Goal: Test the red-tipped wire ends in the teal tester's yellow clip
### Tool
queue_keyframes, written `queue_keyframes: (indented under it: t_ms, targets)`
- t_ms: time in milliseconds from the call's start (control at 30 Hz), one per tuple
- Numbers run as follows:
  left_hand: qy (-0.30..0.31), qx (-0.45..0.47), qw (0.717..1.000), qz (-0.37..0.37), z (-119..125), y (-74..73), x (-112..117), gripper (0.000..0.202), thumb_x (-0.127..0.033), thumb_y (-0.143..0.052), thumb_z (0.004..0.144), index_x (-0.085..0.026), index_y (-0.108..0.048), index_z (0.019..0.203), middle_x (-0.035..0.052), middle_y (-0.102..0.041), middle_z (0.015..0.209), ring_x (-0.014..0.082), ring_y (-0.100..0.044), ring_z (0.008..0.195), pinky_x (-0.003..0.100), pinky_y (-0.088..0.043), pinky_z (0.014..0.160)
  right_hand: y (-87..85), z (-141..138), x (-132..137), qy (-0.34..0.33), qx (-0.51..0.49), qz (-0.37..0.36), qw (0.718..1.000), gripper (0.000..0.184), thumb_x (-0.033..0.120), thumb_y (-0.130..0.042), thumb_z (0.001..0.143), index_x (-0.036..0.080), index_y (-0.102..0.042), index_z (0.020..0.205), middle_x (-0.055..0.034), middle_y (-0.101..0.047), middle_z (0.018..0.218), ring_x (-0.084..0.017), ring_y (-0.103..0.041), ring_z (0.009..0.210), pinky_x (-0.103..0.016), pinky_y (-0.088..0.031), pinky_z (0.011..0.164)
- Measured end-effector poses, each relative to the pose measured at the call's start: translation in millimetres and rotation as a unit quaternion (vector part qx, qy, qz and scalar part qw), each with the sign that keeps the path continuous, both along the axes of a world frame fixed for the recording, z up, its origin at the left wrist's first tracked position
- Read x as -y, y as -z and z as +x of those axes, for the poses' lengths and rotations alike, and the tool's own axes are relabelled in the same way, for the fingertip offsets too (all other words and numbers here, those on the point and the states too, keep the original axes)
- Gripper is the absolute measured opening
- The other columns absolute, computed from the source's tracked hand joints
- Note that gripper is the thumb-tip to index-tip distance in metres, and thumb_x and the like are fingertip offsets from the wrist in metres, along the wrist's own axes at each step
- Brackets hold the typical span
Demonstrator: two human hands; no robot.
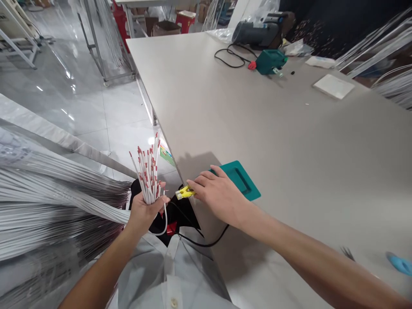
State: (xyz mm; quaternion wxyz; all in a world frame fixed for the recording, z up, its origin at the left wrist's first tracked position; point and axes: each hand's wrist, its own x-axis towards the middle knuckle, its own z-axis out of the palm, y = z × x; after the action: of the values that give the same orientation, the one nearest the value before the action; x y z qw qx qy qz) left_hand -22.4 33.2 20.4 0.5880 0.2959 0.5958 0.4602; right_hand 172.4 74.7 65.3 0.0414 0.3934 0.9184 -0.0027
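The left hand (144, 214) is closed around a bunch of white wires (148, 171) with red tips, which fan upward out of the fist, just off the near left edge of the table (289, 146). One white wire (166, 219) hangs apart from the bunch, curving down beside the fingers. The right hand (222, 197) lies over the table's edge, its fingers bent across the back of a yellow piece (183, 192) and its palm just beside a flat teal part (238, 177) with a sunken middle; whether the fingers actually grip the yellow piece cannot be told. The yellow piece points toward the bunch, with a gap between them. A black cable (206, 246) bends below the right hand, near a red piece (171, 228) above the lap. At the left, long bundles of white wire (58, 189) spread toward the left forearm. Toward the table's far edge sit a dark grey motor (255, 34), a teal device (271, 62) with a red part beside it, and, farther right, a flat white block (334, 86). A blue object (400, 263) lies near the lower right, partly cut off.
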Motion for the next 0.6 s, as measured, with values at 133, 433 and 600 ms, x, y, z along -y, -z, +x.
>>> queue_keyframes:
  t_ms: [133,433,600]
  targets:
    - [0.016,-0.003,1.0,-0.002,2.2,1.4,-3.0,0.039,-0.02,-0.072,0.06,-0.014,-0.066,0.098,-0.0049,-0.055,0.053,0.0048,-0.043,0.043,0.018,-0.037,0.043,-4.0,-5.3,-8.3,0.018,0.012,-0.023,1.0,0.013,0.02,-0.053,0.082,0.018,-0.062,0.092,-0.0067,-0.064,0.089,-0.023,-0.052,0.092,-0.043,-0.021,0.087]
    - [0.014,0.001,1.0,-0.001,10.3,0.5,-6.5,0.037,-0.022,-0.074,0.058,-0.015,-0.068,0.094,-0.0045,-0.054,0.053,0.0049,-0.043,0.045,0.017,-0.037,0.043,-4.2,-13.1,-19.8,0.029,-0.004,-0.016,0.999,0.011,0.023,-0.061,0.076,0.014,-0.056,0.075,-0.0061,-0.064,0.079,-0.023,-0.053,0.091,-0.041,-0.022,0.083]
    - [0.014,-0.014,1.0,-0.001,13.9,5.2,-8.7,0.036,-0.021,-0.073,0.059,-0.016,-0.069,0.093,-0.003,-0.058,0.06,0.0047,-0.042,0.046,0.016,-0.037,0.041,-2.0,-13.6,-20.8,0.035,-0.008,-0.028,0.999,0.008,0.021,-0.058,0.077,0.014,-0.055,0.073,-0.0057,-0.063,0.077,-0.023,-0.054,0.086,-0.041,-0.022,0.082]
